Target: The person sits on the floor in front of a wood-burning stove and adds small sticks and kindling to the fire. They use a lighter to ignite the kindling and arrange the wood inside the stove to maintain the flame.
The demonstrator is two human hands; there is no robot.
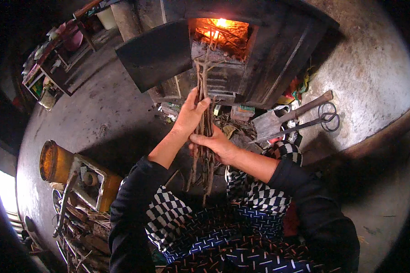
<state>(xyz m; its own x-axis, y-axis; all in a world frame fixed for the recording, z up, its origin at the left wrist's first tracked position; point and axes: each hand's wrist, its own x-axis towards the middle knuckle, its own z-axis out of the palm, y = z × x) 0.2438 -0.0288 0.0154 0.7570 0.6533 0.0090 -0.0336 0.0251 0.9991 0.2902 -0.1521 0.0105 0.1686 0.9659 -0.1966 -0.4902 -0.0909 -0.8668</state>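
A bundle of thin dry sticks stands between my knees, its upper tips reaching towards the stove's mouth. My left hand grips the bundle higher up, thumb across the front. Lower down, my right hand wraps round the same sticks from the right. Beyond them is a dark wood-burning stove with its metal door swung out to the left. Inside the firebox, flames burn over a heap of twigs. Part of the bundle is hidden behind my fingers.
Right of the stove front lie a flat shovel and iron fire tongs. On the left are a yellow bucket, a yellow can with a cut-out side and a firewood pile. A low shelf stands far left.
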